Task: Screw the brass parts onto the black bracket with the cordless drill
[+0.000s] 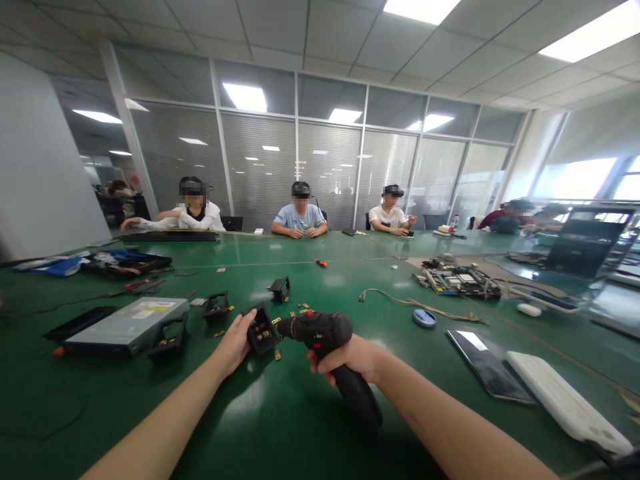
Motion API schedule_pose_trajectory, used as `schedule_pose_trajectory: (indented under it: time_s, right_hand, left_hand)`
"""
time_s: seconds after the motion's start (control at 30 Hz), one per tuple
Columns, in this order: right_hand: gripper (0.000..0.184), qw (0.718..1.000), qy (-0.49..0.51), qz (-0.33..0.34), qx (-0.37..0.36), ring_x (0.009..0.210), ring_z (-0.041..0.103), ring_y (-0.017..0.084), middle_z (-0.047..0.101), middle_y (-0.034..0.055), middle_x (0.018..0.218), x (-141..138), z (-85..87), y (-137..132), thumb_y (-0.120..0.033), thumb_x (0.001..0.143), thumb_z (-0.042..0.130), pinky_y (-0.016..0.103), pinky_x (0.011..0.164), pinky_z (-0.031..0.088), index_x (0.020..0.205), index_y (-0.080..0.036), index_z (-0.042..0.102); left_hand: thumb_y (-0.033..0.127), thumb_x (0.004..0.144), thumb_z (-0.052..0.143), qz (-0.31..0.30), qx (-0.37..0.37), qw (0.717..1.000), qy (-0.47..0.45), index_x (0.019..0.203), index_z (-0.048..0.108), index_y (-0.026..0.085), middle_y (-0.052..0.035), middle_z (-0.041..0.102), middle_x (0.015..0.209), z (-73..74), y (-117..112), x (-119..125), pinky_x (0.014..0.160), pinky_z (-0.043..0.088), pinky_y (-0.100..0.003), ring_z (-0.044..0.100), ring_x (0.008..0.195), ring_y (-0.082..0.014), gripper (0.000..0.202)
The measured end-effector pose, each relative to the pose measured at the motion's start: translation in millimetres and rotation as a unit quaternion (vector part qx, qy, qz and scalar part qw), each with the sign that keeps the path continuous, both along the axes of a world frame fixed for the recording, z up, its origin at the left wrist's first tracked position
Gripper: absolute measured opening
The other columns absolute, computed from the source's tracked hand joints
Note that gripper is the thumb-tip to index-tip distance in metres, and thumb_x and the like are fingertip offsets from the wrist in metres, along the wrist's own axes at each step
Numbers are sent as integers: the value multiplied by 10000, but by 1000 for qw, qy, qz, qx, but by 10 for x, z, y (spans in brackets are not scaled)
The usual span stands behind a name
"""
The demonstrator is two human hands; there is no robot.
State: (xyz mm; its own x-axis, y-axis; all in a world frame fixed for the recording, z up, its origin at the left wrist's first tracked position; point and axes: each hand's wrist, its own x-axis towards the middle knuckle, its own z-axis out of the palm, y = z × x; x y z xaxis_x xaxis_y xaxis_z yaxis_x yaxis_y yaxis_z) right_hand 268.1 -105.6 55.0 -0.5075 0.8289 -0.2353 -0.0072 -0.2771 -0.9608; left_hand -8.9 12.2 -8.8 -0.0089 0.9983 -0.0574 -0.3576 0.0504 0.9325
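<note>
My left hand [239, 343] is closed around the edge of a black plastic socket housing [261, 331], its open side facing up and towards me. Brass-coloured metal contacts show inside it. My right hand [350, 358] grips a black cordless drill [323, 330] by its handle, chuck pointing left. The drill's tip is close to the housing's right side; whether they touch, I cannot tell. Small brass pieces [278, 355] lie on the green table around the housing. Similar black housings stand nearby, one behind [280, 289] and others to the left, including a black frame [169, 337].
A silver optical drive [131, 325] lies at the left. On the right are a circuit board [460, 277], a blue round lid-like object [425, 318], a dark phone-like slab [487, 365] and a white power strip-like bar [567, 400]. Several people sit across the table.
</note>
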Motion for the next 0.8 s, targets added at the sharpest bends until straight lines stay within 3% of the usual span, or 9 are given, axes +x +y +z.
schedule_pose_trajectory:
  time_s: [0.17,0.4,0.63,0.8]
  right_hand:
    - [377,999,-6,-25,31,474,589,123,638,-28,710,-94,17,-198,-133,486,808,253,463,456,804,-154,607]
    - [314,994,-35,-6,101,516,621,147,653,-6,684,-177,34,-296,-164,537,836,255,476,478,749,-145,605]
    - [324,997,-4,-80,-22,459,589,123,620,-45,662,-268,67,-380,-163,509,785,257,459,464,770,-153,594]
    - [319,997,0,-79,-8,458,585,111,624,-49,685,-315,46,-441,-155,525,770,250,458,454,782,-158,580]
  left_hand:
    - [285,860,711,-3,-19,1000,-5,1040,638,169,-86,749,936,65,-79,69,712,635,-401,754,787,-238,226]
    - [181,769,750,-34,-14,999,-5,1051,642,180,-66,749,905,203,-193,57,673,619,-365,745,750,-226,302]
    - [133,673,747,-46,-16,998,-48,1026,615,177,-47,721,874,146,-182,43,717,608,-412,724,740,-231,379]
    - [72,581,689,-46,-12,997,-54,1002,605,177,-40,709,864,72,-138,26,720,585,-395,709,734,-227,442]
